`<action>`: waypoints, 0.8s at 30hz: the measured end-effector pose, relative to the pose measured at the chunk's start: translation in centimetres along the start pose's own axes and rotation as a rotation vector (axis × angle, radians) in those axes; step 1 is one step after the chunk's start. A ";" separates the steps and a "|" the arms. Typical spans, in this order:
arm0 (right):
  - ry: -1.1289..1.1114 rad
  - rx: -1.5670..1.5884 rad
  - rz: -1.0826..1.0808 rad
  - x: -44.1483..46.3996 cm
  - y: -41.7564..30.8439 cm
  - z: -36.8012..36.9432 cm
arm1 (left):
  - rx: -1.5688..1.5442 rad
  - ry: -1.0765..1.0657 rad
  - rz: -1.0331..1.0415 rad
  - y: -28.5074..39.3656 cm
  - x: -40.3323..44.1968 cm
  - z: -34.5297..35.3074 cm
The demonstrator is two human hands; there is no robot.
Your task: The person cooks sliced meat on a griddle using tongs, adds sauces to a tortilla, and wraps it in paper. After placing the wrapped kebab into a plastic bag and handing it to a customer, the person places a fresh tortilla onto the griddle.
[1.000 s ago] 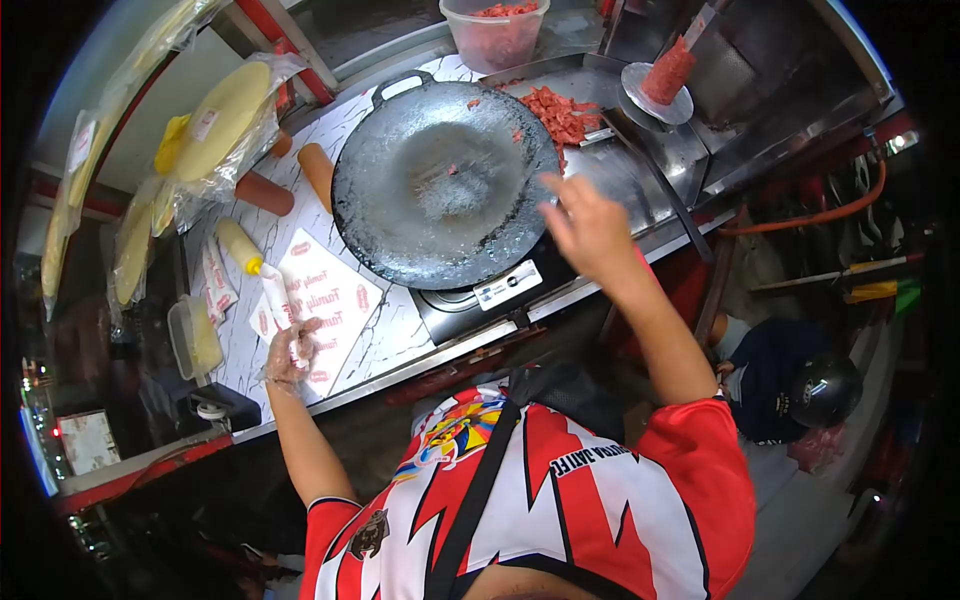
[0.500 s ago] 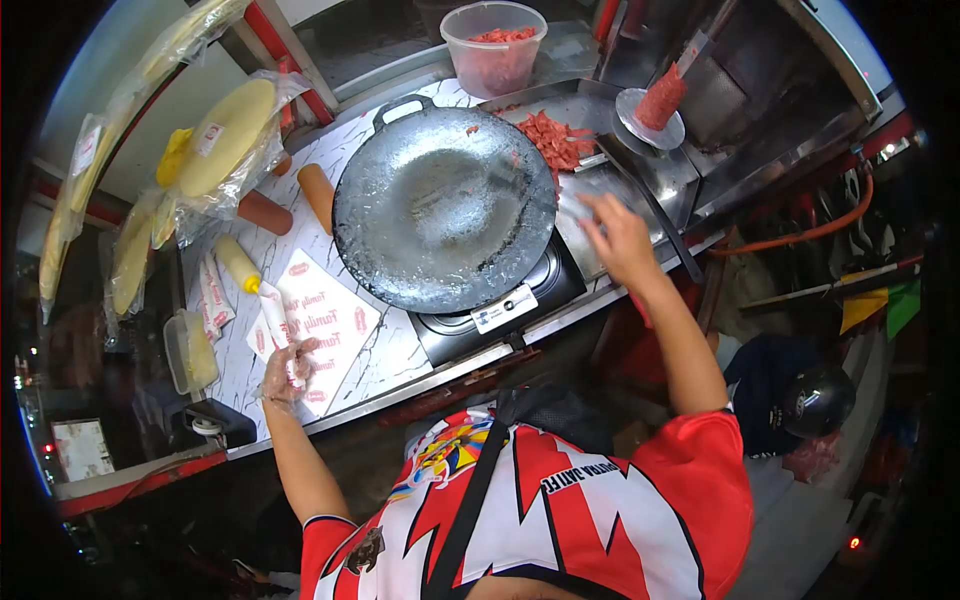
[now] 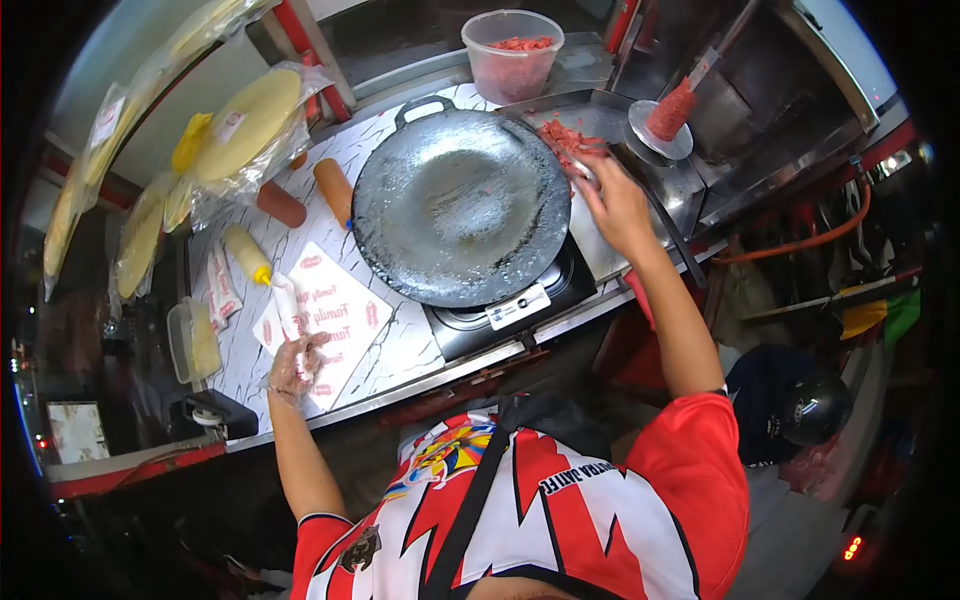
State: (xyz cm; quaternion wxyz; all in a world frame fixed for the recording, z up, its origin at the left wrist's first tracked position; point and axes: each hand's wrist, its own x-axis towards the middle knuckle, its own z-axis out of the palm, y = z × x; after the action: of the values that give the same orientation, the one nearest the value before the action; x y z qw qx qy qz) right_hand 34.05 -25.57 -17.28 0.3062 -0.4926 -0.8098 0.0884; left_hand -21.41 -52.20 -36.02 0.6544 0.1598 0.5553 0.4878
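My left hand (image 3: 296, 366), in a clear plastic glove, is closed around a slim paper-wrapped roll (image 3: 286, 302). Beneath it lies a white sheet of printed wrapping paper (image 3: 345, 318). My right hand (image 3: 622, 205) is bare and closed on a silvery metal tool (image 3: 584, 172), mostly hidden by the fingers. The tool is at the shredded red meat (image 3: 566, 138) on the metal tray (image 3: 625, 150). Left of that hand, a wide dark griddle pan (image 3: 462, 205) sits on a black gas stove (image 3: 520, 312).
A yellow-tipped squeeze bottle (image 3: 244, 252) lies left of the paper. Beyond the pan stands a clear tub (image 3: 512, 60) of red meat. A meat spit (image 3: 672, 110) rises at back right. Bagged flatbreads (image 3: 250, 125) hang at left, above a small plastic box (image 3: 195, 340).
My right hand has moved up and away from me to the meat, and its fingers have closed round the metal tool. My left hand keeps its hold. The camera view has shifted slightly.
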 end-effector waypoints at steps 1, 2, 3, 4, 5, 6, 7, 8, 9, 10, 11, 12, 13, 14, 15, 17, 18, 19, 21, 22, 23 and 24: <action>-0.064 -0.005 -0.027 -1.8 -1.1 0.0 | -0.001 0.000 0.005 0.5 -0.5 0.9; -0.124 -0.013 -0.056 -3.6 -2.2 0.0 | -0.023 -0.013 0.007 0.4 -0.4 0.7; -0.184 -0.023 -0.088 -4.3 -2.9 0.1 | -0.048 -0.028 0.011 0.3 -0.3 0.4; -0.111 -0.055 -0.043 -4.3 -2.5 0.6 | -0.074 -0.037 0.015 0.3 -0.5 0.2; -0.044 -0.082 0.002 -4.7 -1.3 1.4 | -0.083 -0.060 0.038 0.1 -0.6 0.0; 0.013 -0.106 0.048 -5.1 -0.7 1.7 | -0.094 -0.074 0.055 0.1 -0.9 0.3; 0.106 -0.147 0.084 -5.2 -0.8 1.4 | -0.108 -0.081 0.071 0.1 -1.3 0.6; 0.193 -0.180 0.108 -4.8 -1.5 1.4 | -0.105 -0.037 0.065 0.5 -2.2 1.6; 0.214 -0.135 0.131 -4.6 -3.6 1.4 | -0.112 0.021 0.066 1.0 -2.8 2.3; 0.222 -0.081 0.151 -5.1 -6.5 1.5 | -0.048 -0.015 0.091 0.9 -3.0 1.3; 0.204 -0.042 0.076 -5.7 -9.9 2.2 | 0.010 -0.050 0.110 0.5 -3.4 0.2; 0.187 0.002 0.001 -6.7 -13.5 3.5 | 0.019 0.019 0.123 0.3 -4.1 0.2; 0.154 0.194 -0.046 -7.9 -17.2 5.9 | -0.247 0.003 0.166 -1.1 -4.1 -1.0; -0.010 0.243 0.019 -9.6 -20.4 8.3 | -0.218 0.076 0.197 -0.3 -5.5 -0.3; -0.070 0.300 -0.153 -10.9 -22.7 11.8 | -0.263 0.031 0.202 -0.5 -6.4 -1.1; -0.276 0.251 -0.159 -13.0 -27.3 18.2 | -0.229 0.017 0.242 0.4 -9.2 -1.5; -0.341 0.284 -0.109 -13.4 -28.8 21.1 | -0.209 0.012 0.237 0.6 -10.3 -2.3; -0.319 0.209 -0.154 -13.8 -28.5 24.6 | -0.178 -0.001 0.217 0.4 -11.2 -3.7; -0.247 -0.023 -0.278 -13.7 -28.4 28.3 | -0.266 0.038 0.284 0.5 -13.4 -4.9; -0.165 -0.040 -0.303 -13.6 -29.8 28.7 | -0.274 0.074 0.318 0.3 -14.5 -5.8; -0.182 0.002 -0.344 -13.5 -31.4 29.4 | -0.252 0.064 0.329 0.5 -15.6 -7.3; -0.200 0.045 -0.376 -13.3 -33.4 29.2 | -0.224 0.049 0.333 0.6 -16.9 -8.3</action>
State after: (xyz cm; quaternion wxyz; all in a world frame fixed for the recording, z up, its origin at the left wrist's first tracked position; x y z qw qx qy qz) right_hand -3.47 -48.95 -31.07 0.2465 -0.3150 -0.9115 0.0960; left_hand -27.44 -68.48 -28.70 0.5646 0.1636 0.4792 0.6518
